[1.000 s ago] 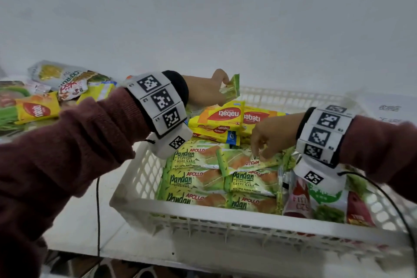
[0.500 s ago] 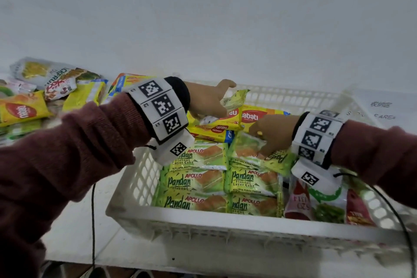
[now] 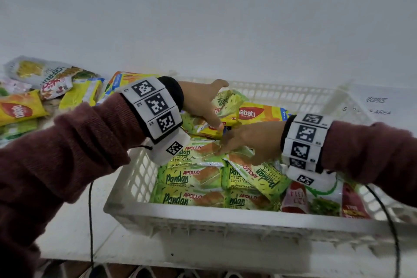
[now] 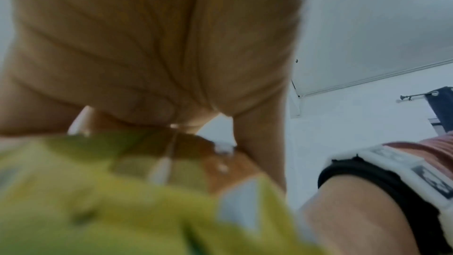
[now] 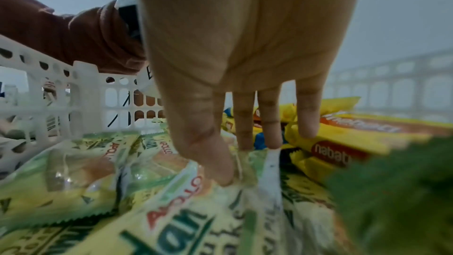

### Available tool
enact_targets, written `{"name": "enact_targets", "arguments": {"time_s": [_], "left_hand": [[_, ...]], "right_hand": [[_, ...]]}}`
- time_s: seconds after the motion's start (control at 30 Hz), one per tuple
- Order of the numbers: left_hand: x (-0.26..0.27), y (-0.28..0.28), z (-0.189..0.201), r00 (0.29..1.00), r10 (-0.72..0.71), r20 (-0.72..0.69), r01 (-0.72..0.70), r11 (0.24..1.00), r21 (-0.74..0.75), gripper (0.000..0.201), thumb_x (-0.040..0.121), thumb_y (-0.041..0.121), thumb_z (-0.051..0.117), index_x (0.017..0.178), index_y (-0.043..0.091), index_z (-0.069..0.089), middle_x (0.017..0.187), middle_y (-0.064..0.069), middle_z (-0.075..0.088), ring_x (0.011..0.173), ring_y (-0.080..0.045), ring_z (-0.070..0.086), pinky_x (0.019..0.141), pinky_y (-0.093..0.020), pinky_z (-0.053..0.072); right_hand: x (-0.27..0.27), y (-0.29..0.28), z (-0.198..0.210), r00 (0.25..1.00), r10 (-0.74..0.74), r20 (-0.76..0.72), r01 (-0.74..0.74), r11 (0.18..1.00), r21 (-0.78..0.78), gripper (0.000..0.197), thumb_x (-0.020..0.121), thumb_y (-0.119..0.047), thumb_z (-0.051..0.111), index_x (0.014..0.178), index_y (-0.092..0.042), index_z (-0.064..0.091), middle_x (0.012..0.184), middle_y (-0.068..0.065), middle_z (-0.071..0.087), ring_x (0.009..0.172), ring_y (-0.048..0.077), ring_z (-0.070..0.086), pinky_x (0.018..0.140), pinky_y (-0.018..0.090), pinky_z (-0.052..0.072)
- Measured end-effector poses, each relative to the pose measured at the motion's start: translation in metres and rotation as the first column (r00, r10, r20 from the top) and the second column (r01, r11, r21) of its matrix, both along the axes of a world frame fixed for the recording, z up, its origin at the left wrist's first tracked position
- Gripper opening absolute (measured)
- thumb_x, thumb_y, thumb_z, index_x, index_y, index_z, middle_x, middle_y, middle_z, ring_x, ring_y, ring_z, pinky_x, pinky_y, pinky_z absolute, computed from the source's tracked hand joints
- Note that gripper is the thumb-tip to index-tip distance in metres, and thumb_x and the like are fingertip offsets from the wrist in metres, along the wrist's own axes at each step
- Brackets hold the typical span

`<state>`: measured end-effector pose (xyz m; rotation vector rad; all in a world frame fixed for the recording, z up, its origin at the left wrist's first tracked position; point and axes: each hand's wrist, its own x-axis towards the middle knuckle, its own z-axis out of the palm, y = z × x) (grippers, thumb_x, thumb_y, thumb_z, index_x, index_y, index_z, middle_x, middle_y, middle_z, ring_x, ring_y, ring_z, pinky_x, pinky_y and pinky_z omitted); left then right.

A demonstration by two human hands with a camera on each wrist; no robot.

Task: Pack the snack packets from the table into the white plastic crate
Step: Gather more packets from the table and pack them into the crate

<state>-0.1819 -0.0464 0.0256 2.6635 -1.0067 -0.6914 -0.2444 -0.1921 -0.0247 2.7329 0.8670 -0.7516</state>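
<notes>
The white plastic crate holds rows of green Pandan cake packets at the front and yellow Nabati wafer packets at the back. My left hand reaches over the crate's back left and grips one green Pandan packet between thumb and fingers; the left wrist view shows that packet blurred under the palm. My right hand is low inside the crate. Its thumb and forefinger pinch the end of a Pandan packet that lies askew on the rows.
More snack packets lie heaped on the white table left of the crate. Red and green packets fill the crate's right end. A labelled paper lies to the right. A black cable hangs by the table's front edge.
The left hand has brought its green packet lower, over the Nabati packets. The right hand has turned its Pandan packet round and laid it askew across the rows.
</notes>
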Motion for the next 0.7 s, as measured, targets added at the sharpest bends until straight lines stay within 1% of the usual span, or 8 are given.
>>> {"name": "enact_targets", "arguments": {"time_s": [0.1,0.2,0.3,0.4,0.47,0.57,0.63,0.7], "left_hand": [[0.000,0.003,0.003,0.999,-0.023,0.029,0.022,0.999,0.030,0.077,0.080,0.030,0.069,0.141,0.015,0.024,0.119,0.004,0.050,0.100,-0.016,0.050,0.082,-0.022,0.037],[-0.003,0.002,0.004,0.998,0.042,0.047,-0.043,0.999,0.013,0.059,0.089,0.039,0.056,0.136,0.011,0.034,0.118,-0.006,0.055,0.099,-0.020,0.054,0.081,-0.023,0.038],[-0.002,0.001,0.002,0.993,0.111,0.026,-0.108,0.990,-0.087,0.033,0.099,0.026,0.032,0.097,0.000,0.051,0.072,-0.014,0.046,0.059,-0.017,0.040,0.058,-0.019,0.034],[0.003,0.004,0.002,0.984,0.163,0.066,-0.153,0.979,-0.136,0.027,0.096,0.005,0.031,0.069,0.011,0.034,0.064,-0.005,0.024,0.050,-0.010,0.023,0.047,-0.018,0.025],[0.007,0.006,0.004,0.966,0.260,-0.006,-0.254,0.940,-0.227,0.016,0.093,0.008,0.039,0.078,0.008,0.038,0.067,-0.005,0.031,0.051,-0.009,0.031,0.045,-0.015,0.028],[0.005,0.007,0.006,0.938,0.313,-0.148,-0.344,0.893,-0.290,0.018,0.091,0.009,0.051,0.102,0.008,0.037,0.074,-0.009,0.042,0.058,-0.017,0.044,0.048,-0.027,0.052],[0.003,0.008,0.004,0.941,0.272,-0.202,-0.327,0.885,-0.331,0.058,0.086,0.001,0.058,0.129,0.017,0.021,0.067,-0.008,0.046,0.051,-0.018,0.049,0.049,-0.033,0.056],[-0.004,0.008,0.005,0.964,0.208,-0.163,-0.251,0.913,-0.321,0.088,0.084,-0.003,0.060,0.141,0.033,0.004,0.056,-0.006,0.045,0.043,-0.018,0.046,0.049,-0.035,0.056]], "right_hand": [[-0.002,0.003,-0.008,0.998,-0.039,0.042,0.040,0.999,-0.035,0.065,0.082,-0.012,0.056,0.139,-0.034,0.034,0.130,0.005,0.050,0.117,0.026,0.044,0.095,0.044,0.043],[0.002,0.001,-0.004,0.998,-0.051,0.040,0.054,0.996,-0.064,0.059,0.079,-0.013,0.060,0.132,-0.031,0.043,0.124,0.001,0.055,0.112,0.023,0.047,0.091,0.039,0.045],[0.004,-0.005,0.016,0.983,-0.161,0.085,0.163,0.987,-0.013,0.044,0.076,-0.016,0.069,0.117,-0.024,0.055,0.099,-0.007,0.055,0.092,0.015,0.051,0.078,0.026,0.041],[0.008,-0.022,0.042,0.924,-0.345,0.163,0.338,0.938,0.069,0.035,0.075,-0.026,0.074,0.104,-0.022,0.054,0.077,-0.010,0.049,0.068,0.008,0.046,0.061,0.021,0.036],[0.012,-0.036,0.049,0.861,-0.475,0.179,0.454,0.878,0.149,0.037,0.074,-0.031,0.075,0.100,-0.017,0.053,0.063,-0.005,0.059,0.059,0.012,0.052,0.055,0.022,0.038],[0.010,-0.048,0.037,0.770,-0.627,0.119,0.603,0.776,0.186,0.034,0.074,-0.032,0.074,0.093,-0.015,0.051,0.035,-0.007,0.055,0.038,0.006,0.053,0.044,0.016,0.039],[0.006,-0.046,0.023,0.760,-0.637,0.131,0.626,0.771,0.116,0.041,0.077,-0.035,0.072,0.101,-0.005,0.058,0.047,-0.004,0.061,0.037,-0.002,0.054,0.043,0.012,0.043],[0.005,-0.041,0.012,0.794,-0.573,0.202,0.589,0.808,-0.021,0.057,0.079,-0.045,0.066,0.114,-0.001,0.057,0.086,0.006,0.069,0.074,0.006,0.067,0.069,0.024,0.054]]}}
